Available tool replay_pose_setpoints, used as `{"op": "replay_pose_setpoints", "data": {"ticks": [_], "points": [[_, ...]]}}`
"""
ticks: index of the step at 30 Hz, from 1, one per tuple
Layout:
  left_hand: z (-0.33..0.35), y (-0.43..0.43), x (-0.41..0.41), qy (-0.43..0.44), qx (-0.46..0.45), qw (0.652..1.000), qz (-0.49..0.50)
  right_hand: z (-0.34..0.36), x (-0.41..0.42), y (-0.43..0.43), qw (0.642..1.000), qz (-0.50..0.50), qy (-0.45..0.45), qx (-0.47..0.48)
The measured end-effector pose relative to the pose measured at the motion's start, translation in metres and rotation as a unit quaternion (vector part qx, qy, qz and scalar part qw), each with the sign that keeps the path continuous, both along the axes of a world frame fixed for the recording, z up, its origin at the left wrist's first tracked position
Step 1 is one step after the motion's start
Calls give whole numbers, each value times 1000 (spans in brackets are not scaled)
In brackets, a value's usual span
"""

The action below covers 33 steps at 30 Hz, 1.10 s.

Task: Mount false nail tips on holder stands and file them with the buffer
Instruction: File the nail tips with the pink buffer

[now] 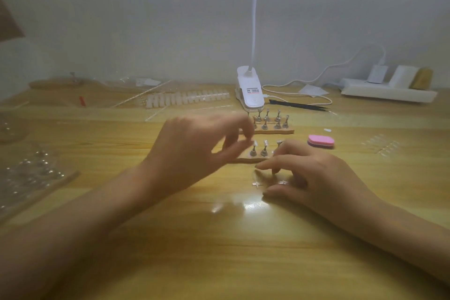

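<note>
Thumb and forefinger tips (239, 147) of the left hand (199, 153) drawn close together, a narrow gap at most, smeared by blur. Cannot tell whether pinching a nail tip or nothing. Remaining left fingers loosely curled above. Hand lifted off the table (219, 251), fingertips just beside the top of the leftmost holder stand (253, 151).

Fingers (265, 165) of the right hand (319, 178) fairly straight and fanned wide, tips down on the tabletop, gripping nothing. Thumb low along the near side. Between thumb and forefinger, a clear plastic strip (257, 184) flat on the wood, its right end hidden under the hand.

Near wooden base (243, 160) just beyond the right fingertips, with two metal stands in plain sight, each with a pale cap on top, and a third partly hidden behind the right fingers. Far wooden base (280, 132) right behind it, crowded with more stands (265, 120), its left end hidden by the left hand.

Pink buffer (321, 141) flat on the table to the right of both bases, touched by neither hand. One loose white nail tip (327, 130) just behind it.

Farther back: white clip lamp (250, 91), black tweezers (299, 105), a long row of nail tips (190, 98) and a white power strip (387, 94) by the wall. Clear plastic packaging (26, 178) at the left edge.
</note>
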State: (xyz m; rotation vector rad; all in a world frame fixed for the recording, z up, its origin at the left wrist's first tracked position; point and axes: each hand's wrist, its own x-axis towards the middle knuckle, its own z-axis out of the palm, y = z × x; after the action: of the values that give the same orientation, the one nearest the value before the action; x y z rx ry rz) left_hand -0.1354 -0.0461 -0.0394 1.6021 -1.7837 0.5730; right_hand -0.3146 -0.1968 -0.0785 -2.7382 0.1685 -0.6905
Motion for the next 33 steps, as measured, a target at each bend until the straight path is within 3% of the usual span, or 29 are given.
{"op": "replay_pose_setpoints", "data": {"ticks": [2, 6, 12, 19, 26, 30, 33], "points": [[0, 1, -7, -63, 64, 996, 14, 0, -1, -2, 1000, -10, 10, 27], [-16, 1, -22, -41, 222, 969, 99, 1, 1, -2, 996, -12, 4, 84], [-27, -2, -21, -8, 215, 971, 107, 2, 2, -7, 987, -5, 0, 163], [-31, -4, -18, 74, 231, 967, 72, 2, 3, -8, 985, 12, 8, 173], [-31, -6, -19, 149, 243, 958, 35, 5, 1, 1, 1000, -4, -13, -14], [-31, -9, -18, 248, 252, 935, 11, 9, 0, 7, 985, 5, -47, -165], [-32, -9, -16, 290, 256, 922, -8, 10, 0, 7, 971, 22, -65, -227]]}}
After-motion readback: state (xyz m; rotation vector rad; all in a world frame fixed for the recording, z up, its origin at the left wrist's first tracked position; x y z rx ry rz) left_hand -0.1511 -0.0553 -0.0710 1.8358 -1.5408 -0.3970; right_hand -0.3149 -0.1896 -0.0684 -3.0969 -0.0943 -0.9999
